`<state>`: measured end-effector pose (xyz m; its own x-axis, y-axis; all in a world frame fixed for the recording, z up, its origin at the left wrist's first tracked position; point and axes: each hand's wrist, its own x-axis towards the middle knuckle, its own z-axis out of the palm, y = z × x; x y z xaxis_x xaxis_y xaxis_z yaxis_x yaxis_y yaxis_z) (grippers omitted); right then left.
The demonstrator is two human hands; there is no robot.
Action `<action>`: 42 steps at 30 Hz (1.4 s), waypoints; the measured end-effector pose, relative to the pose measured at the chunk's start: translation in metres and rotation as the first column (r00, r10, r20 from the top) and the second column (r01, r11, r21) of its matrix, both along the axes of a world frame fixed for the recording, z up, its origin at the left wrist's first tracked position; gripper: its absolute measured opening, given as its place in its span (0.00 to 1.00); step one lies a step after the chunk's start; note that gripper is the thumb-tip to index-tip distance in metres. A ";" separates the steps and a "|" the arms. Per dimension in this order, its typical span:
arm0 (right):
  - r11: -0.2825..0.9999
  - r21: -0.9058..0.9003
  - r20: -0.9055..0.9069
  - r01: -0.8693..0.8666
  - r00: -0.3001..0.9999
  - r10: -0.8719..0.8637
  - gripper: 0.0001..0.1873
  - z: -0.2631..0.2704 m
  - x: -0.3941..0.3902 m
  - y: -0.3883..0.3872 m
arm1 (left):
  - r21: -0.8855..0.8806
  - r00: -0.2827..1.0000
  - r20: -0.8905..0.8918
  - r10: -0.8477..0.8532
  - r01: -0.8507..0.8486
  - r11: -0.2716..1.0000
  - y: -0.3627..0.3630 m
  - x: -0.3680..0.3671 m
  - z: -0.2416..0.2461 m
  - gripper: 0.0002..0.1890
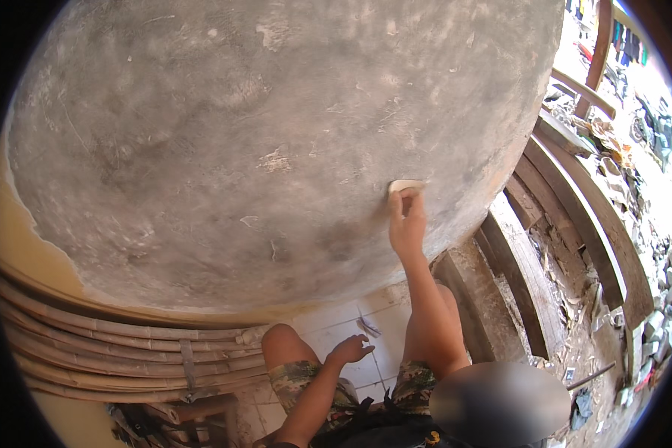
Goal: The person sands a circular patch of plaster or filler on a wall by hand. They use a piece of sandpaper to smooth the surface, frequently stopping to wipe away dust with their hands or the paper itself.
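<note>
My right hand (407, 218) reaches up to a grey plastered wall (313, 123) and pinches a small whitish flat pad (406, 185), possibly folded sandpaper. The pad lies against the wall's lower right part; its face is hidden. Patches of rough, paler plaster and scratches mark the wall around it. My left hand (351, 350) hangs over my lap near my knee, fingers loosely apart and holding nothing. Below it, a small pale crumpled scrap (369, 326) lies on the white tile floor (336, 330).
Bamboo poles (129, 353) lie stacked along the wall's foot at left, under a yellow painted border (25, 241). Thick wooden beams (523, 280) crowd the right side. Beyond them spread rubble (658, 330) and litter. Wooden posts (596, 56) and hanging clothes (630, 45) appear at upper right.
</note>
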<state>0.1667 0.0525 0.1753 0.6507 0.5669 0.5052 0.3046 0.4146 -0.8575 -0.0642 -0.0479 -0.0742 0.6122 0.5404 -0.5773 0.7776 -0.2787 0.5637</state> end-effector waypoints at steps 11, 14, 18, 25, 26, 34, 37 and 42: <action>0.981 -0.057 0.093 0.184 0.980 -0.178 0.11 0.011 -0.002 0.004 | -0.027 1.000 -0.013 -0.015 0.014 1.000 0.000 0.008 0.013 0.28; 0.982 -0.079 0.139 0.172 0.977 -0.160 0.11 0.007 -0.012 0.006 | -0.035 0.999 -0.039 -0.014 0.013 0.999 0.001 0.000 0.010 0.28; 0.958 -0.057 -0.083 0.280 0.955 -0.284 0.10 0.008 0.016 0.013 | -0.003 1.000 0.012 0.004 -0.004 1.000 0.000 -0.002 0.007 0.27; 0.992 0.022 0.245 0.122 0.962 -0.123 0.09 0.001 0.001 0.009 | -0.038 0.999 -0.042 -0.020 0.019 0.999 0.002 -0.001 0.010 0.28; 0.986 0.014 0.117 0.167 0.979 -0.168 0.08 -0.001 0.008 0.011 | -0.033 0.999 -0.041 -0.017 0.016 0.999 0.002 -0.002 0.008 0.28; 0.992 0.087 0.414 0.094 0.902 -0.122 0.06 -0.012 0.002 0.011 | -0.023 1.000 -0.004 0.004 -0.004 1.000 0.002 0.003 0.007 0.27; 0.980 0.027 0.283 0.199 0.938 -0.199 0.07 -0.005 0.003 0.011 | 0.026 0.999 -0.036 -0.034 0.035 0.999 0.000 -0.003 -0.005 0.27; 0.986 0.132 0.378 0.106 0.914 -0.149 0.07 -0.017 -0.014 0.012 | -0.040 0.997 0.072 0.032 -0.029 0.999 0.000 0.013 0.013 0.28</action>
